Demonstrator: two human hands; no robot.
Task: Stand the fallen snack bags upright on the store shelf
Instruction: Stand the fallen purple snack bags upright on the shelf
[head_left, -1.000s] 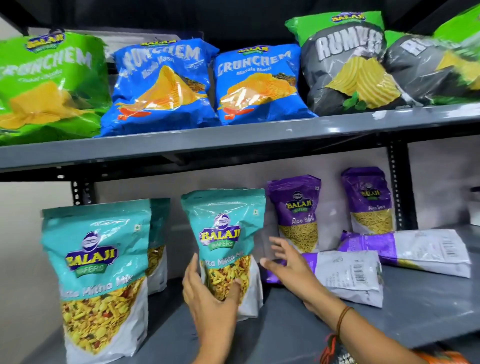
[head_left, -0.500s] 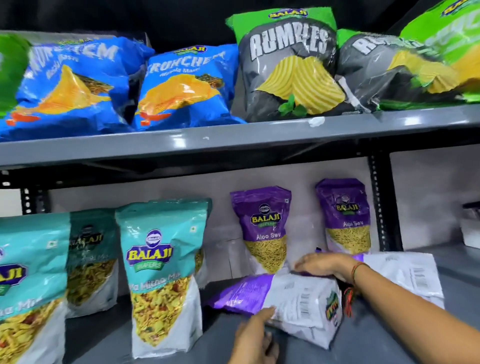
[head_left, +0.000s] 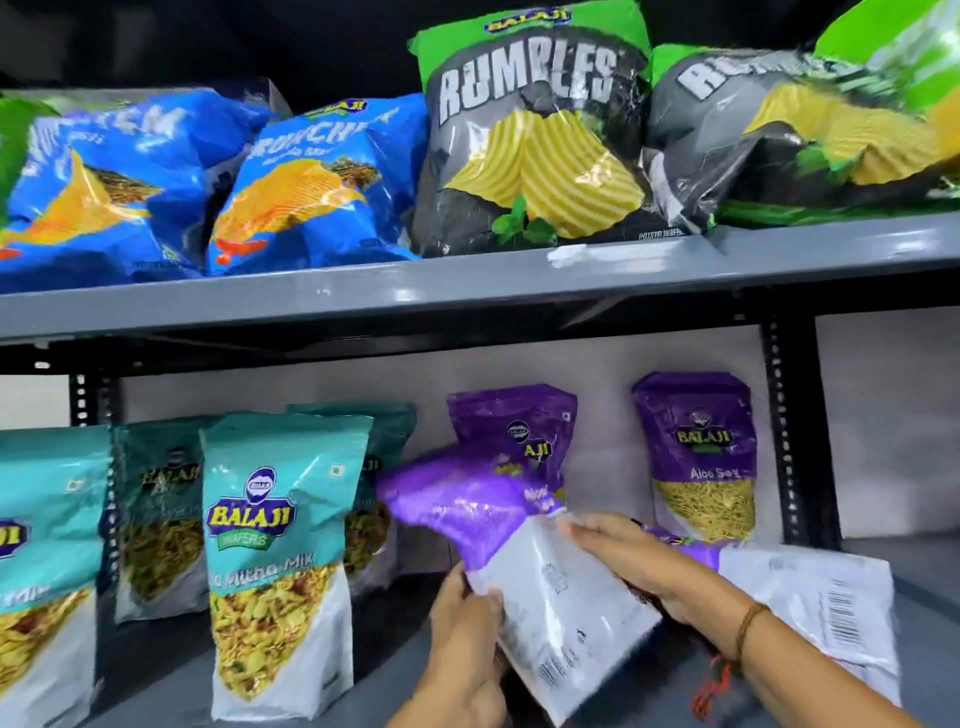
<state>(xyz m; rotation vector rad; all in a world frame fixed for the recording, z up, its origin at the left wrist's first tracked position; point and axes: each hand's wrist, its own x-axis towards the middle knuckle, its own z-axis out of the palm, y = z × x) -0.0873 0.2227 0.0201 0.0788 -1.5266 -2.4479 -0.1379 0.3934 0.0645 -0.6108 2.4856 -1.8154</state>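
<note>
closest to the camera, at about 6 o'clock, both hands were on one purple aloo sev bag (head_left: 524, 566). the left hand (head_left: 462, 629) pinched its white lower edge from the left, and the right hand (head_left: 644, 566) lay across the white back panel from the right, fingers wrapped on it. the bag was tilted, purple top leaning toward 10 o'clock, back side facing out, so not standing yet. it was pretty smeared with blur, so i couldn't tell if its base touched the lower shelf (head_left: 924, 587) or hung just above it.

at 4 o'clock another purple bag (head_left: 815, 603) was lying flat, barcode side up, partly under the right wrist. that one was untouched.

over at 8 o'clock the teal mix bags (head_left: 275, 561) were all upright, with a second row behind them.

further back, at 12 to 2 o'clock against the wall, two purple bags (head_left: 696, 457) stood fine.

the upper shelf (head_left: 467, 291) had blue crunchem bags (head_left: 311, 192) and rumbles bags (head_left: 530, 140) leaning back, and i'd guess those were ok as they were.

so i'd say roughly most of it was done: one bag mid-lift, one left flat.
</note>
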